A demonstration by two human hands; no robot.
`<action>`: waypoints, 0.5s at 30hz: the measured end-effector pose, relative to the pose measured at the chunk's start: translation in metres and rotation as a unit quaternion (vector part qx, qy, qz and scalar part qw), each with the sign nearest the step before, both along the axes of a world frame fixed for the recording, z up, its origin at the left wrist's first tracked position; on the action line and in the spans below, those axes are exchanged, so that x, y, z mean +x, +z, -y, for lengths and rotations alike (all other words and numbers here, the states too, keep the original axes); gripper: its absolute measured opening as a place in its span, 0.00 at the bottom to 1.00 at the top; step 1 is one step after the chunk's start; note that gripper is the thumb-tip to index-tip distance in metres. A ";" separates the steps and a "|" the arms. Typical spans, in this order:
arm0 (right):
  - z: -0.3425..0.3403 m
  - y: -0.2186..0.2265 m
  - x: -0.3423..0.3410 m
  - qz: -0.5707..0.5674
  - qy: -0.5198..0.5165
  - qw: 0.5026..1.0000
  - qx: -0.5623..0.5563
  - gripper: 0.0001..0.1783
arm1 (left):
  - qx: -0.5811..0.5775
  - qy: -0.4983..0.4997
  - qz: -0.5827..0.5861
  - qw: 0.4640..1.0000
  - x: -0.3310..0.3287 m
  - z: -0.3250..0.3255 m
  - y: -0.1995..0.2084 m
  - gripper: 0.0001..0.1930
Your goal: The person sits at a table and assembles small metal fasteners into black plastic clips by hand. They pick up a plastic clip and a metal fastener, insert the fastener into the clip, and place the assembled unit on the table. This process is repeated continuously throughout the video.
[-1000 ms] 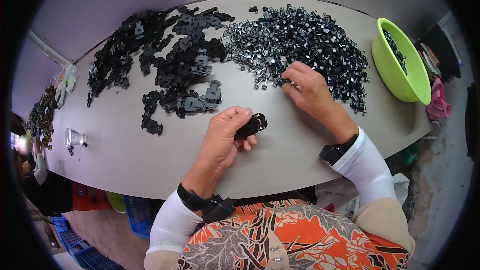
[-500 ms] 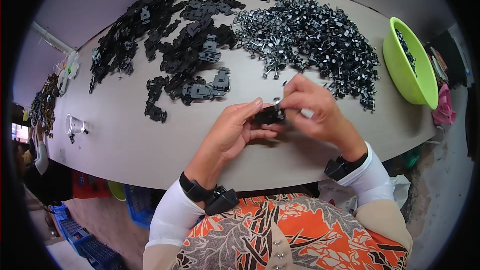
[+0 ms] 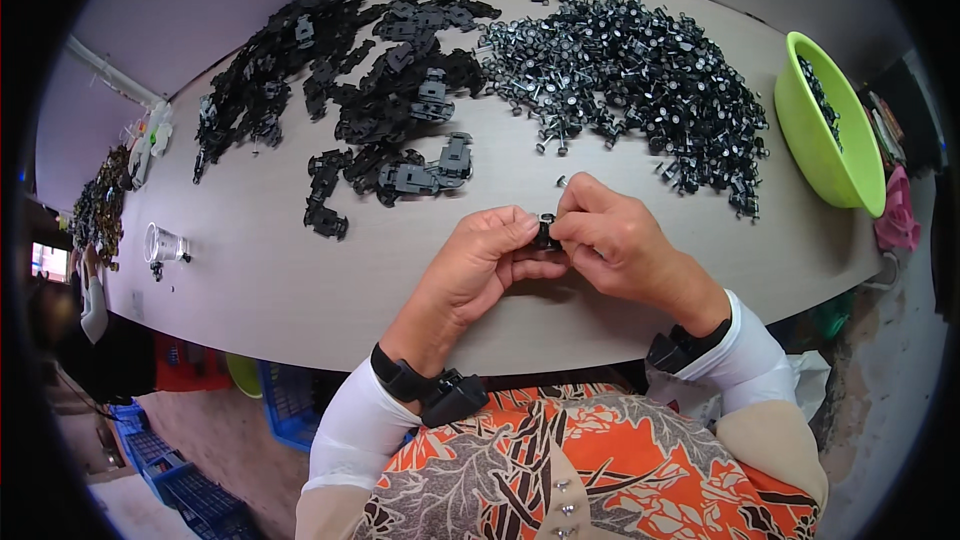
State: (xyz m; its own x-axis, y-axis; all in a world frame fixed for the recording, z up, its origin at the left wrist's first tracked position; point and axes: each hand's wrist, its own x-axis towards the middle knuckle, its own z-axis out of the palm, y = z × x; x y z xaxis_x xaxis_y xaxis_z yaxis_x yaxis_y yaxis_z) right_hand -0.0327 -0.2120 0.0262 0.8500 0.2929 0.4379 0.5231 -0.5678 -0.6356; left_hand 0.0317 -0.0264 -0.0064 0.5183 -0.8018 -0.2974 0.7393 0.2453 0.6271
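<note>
My left hand [image 3: 490,258] pinches a small black plastic chassis piece [image 3: 547,233] between thumb and fingers, low over the table in front of me. From the other side my right hand [image 3: 622,243] meets it, its thumb and forefinger closed at the piece's edge. A bit of bright metal, like a wheel axle [image 3: 545,219], shows at these fingertips; my fingers hide most of it. Just beyond my right knuckles a loose wheel axle [image 3: 562,181] lies on the table.
Black plastic chassis pieces [image 3: 385,130] are heaped at the far left, and metal axles with small black wheels [image 3: 640,80] at the far right. A green basin [image 3: 835,155] stands at the right edge. Leftward are a clear cup [image 3: 165,243] and another person's arm [image 3: 93,310].
My right fingers have brought the wheel axle against the black chassis piece, and the hands are closer together. The whole view has shifted slightly.
</note>
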 end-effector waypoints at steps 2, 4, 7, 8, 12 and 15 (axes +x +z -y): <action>-0.001 0.002 -0.001 0.004 0.009 1.000 -0.023 0.06 | 0.013 0.001 0.022 1.000 -0.002 0.001 0.002 0.09; -0.002 0.000 -0.002 0.017 0.020 0.999 -0.032 0.06 | 0.017 0.004 0.048 0.999 -0.006 0.001 0.004 0.08; -0.006 -0.005 -0.003 0.012 0.005 1.000 -0.014 0.09 | 0.035 0.026 0.068 0.997 -0.009 0.001 0.008 0.08; -0.010 -0.004 -0.004 0.022 0.002 1.000 -0.008 0.11 | 0.043 0.029 0.075 0.996 -0.010 0.000 0.010 0.08; -0.022 -0.003 -0.004 0.043 0.043 0.998 0.029 0.16 | 0.085 0.042 0.105 0.990 -0.015 -0.008 0.013 0.12; -0.015 -0.005 -0.002 -0.011 0.083 0.994 0.076 0.16 | 0.131 0.071 0.109 0.983 -0.021 -0.014 0.019 0.12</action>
